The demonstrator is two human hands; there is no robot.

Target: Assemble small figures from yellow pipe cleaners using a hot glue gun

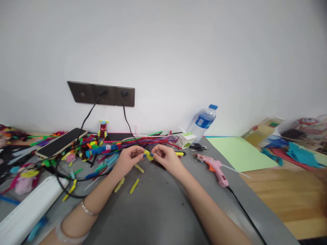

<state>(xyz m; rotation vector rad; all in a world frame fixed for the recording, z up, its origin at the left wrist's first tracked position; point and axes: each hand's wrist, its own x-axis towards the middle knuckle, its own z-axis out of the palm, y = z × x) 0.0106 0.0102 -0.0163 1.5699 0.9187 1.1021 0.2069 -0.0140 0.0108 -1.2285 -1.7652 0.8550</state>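
Note:
My left hand [130, 157] and my right hand [168, 158] meet over the grey table, fingertips pinched on a small yellow fuzzy piece [148, 156], which looks like pipe cleaner. The fingers partly cover it, so its full shape is hidden. Loose yellow pipe cleaner pieces lie below the left hand, one of them [134, 186] apart from the others. Behind both hands runs a bundle of long red, purple and green pipe cleaners [150, 139]. A yellow-and-black tool [180, 153] lies just right of my right hand.
A pink glue gun [217, 169] lies at the right, its cord trailing forward. Behind it are keys [200, 148], a drink carton [186, 140] and a water bottle [203, 121]. At left are a phone [61, 143], a white power strip [33, 211], black cables and colourful pipe cleaner figures.

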